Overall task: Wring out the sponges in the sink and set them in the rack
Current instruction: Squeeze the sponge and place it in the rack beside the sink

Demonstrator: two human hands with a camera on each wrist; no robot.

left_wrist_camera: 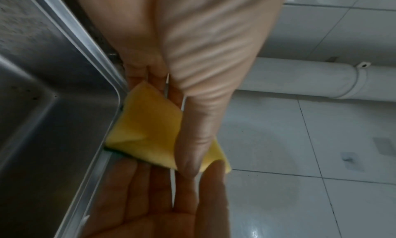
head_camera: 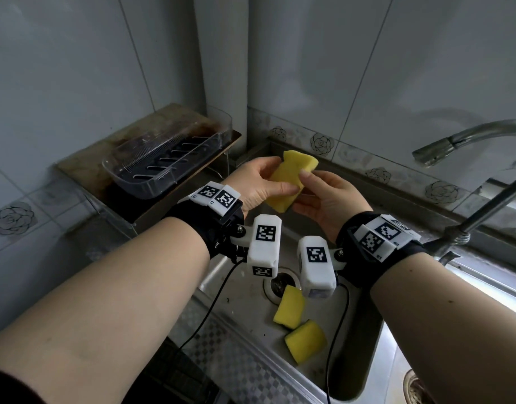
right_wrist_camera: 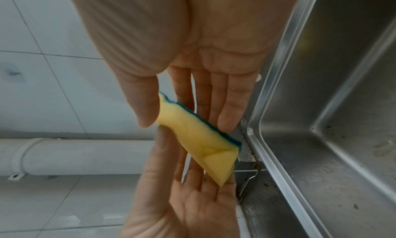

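Both hands hold one yellow sponge with a green scouring side above the far left corner of the steel sink. My left hand pinches its left part, thumb on top and fingers beneath. My right hand pinches the right part between thumb and straight fingers. The left wrist view shows the sponge under my left thumb, and the right wrist view shows the sponge creased, with its green edge up. Two more yellow sponges lie on the sink floor. The clear plastic rack sits on a ledge to the left.
A metal faucet arches in from the right above the sink. The drain lies beside the nearer sponges. Tiled walls close the corner behind, with a white pipe along the wall. Camera cables hang from both wrists into the sink.
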